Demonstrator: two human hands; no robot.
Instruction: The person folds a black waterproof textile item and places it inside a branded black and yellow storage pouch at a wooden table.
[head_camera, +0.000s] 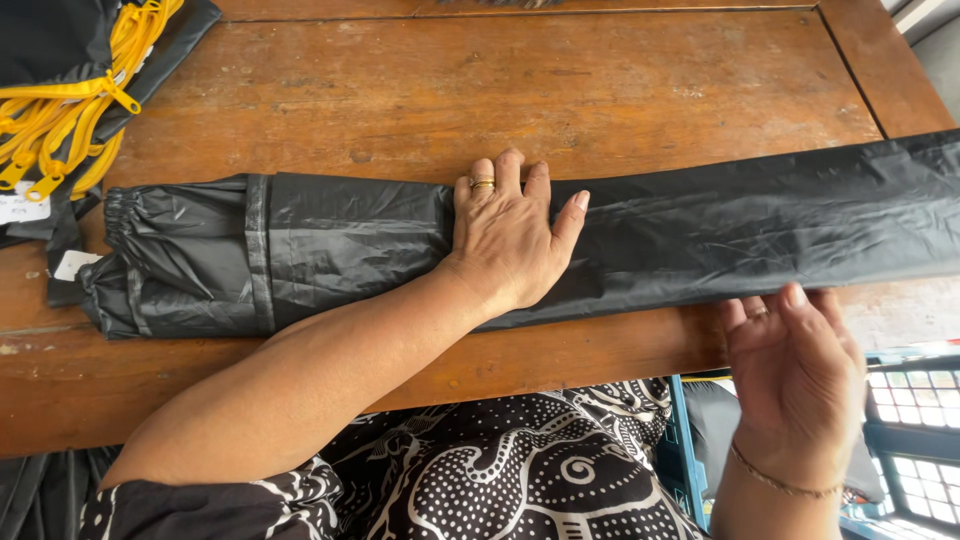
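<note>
Worn, scratched wooden table (520, 90) carries a folded black garment (700, 235) lying across it; yellow-zipped pile (70, 90) at far left corner. Left hand (510, 240) presses flat, fingers spread, on the garment; right hand (795, 365), open, touches its near edge beside a blue crate (915, 420).

Left hand (510, 235) flat on black garment (700, 235) – right hand (795, 365) beneath edge

Gold ring on left hand (510, 238), thin bracelet on right hand (790, 375), black-white patterned garment (500, 470).
</note>
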